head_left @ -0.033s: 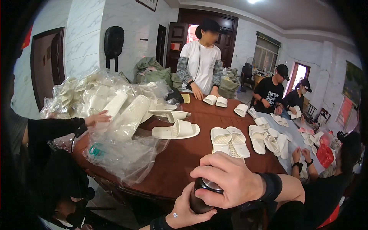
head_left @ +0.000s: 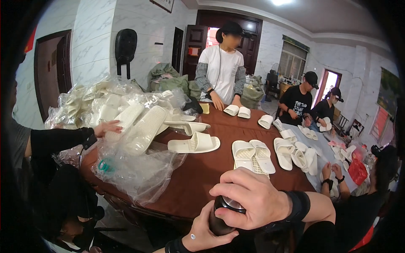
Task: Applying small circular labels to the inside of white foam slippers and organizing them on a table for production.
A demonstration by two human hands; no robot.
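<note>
Close to me, at the front edge of the table, a dark thermos-like bottle (head_left: pixel 220 226) with a shiny black-and-silver lid (head_left: pixel 231 204) is between my hands. My left hand (head_left: pixel 204 232) wraps round its body from below. From above, my right hand (head_left: pixel 255 196) grips the lid, fingers on the far side and thumb on the near side. Both wrists wear black bands. Just beyond my right hand lies a pair of cream slippers (head_left: pixel 253 155), partly covered by it. A single cream slipper (head_left: pixel 196 143) rests farther left.
A brown cloth covers the table (head_left: pixel 206 185). Plastic-wrapped slippers (head_left: pixel 101 103) are heaped at left, where a co-worker's hand (head_left: pixel 109 127) touches them. Loose clear plastic (head_left: pixel 135 177) hangs over the near edge. Across stands a person in white (head_left: pixel 223 67); several others work along the right.
</note>
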